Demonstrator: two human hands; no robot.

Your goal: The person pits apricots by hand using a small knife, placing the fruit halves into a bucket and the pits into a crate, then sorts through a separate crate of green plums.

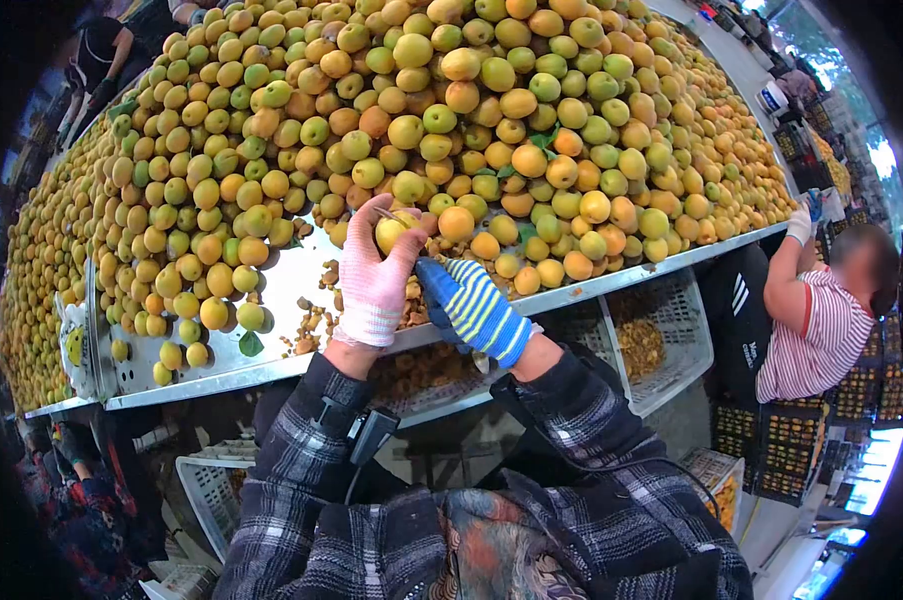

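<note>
At the centre of the frame, the left hand (371, 285), in a white knit glove, has its grip clamped on one yellow fruit (391, 232). The fruit is held just above the bare metal of the worktop (291, 275), at the foot of the heap (471, 100). The right hand (471, 305), in a blue striped glove, sits just beside and below it, fingers curled toward the fruit; whether its grip is closed on anything I cannot tell. Pits and scraps (316, 322) lie scattered at the worktop's near edge, with a white crate (671, 335) below at the lower right. At the right of the frame another person (816, 320) reaches a gloved hand (799, 222) to the same worktop. As I judge the risks, the round fruit is pinched through glove fabric alone and could slip and drop past the edge. The heap slopes toward the hands, so disturbing its foot could set other pieces rolling off. A sleeve could also sweep the scraps over the edge.
</note>
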